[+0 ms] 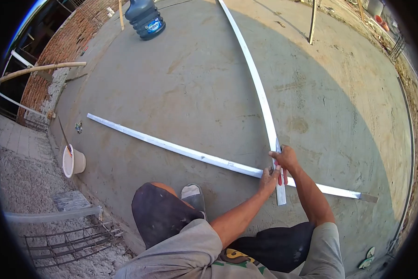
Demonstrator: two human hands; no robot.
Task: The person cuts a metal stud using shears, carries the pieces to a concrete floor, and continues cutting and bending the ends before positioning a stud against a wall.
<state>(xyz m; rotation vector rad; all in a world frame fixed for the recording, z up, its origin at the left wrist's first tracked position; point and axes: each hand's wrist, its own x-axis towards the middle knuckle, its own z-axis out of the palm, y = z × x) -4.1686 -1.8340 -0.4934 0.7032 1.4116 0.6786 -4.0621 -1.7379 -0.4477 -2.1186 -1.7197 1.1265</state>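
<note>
Two long, silvery metal profiles cross on the concrete floor in front of me. One long profile [257, 86] runs away from me, and the other profile [171, 146] lies across beneath it. My left hand [268, 180] is closed on the near end of the upper profile, close to the crossing. Just beyond it, my right hand [286, 157] is curled around a red-handled hand tool [283, 177] against the same profile. The tool's red handles show between and below the hands; its working end is hidden by the fingers.
A large blue water jug [146, 21] stands at the far left. A white bucket [74, 161] with a stick in it sits left. A rebar grid [69, 242] lies at lower left. Upright poles, including a wooden pole [313, 23], rise from the slab's far side.
</note>
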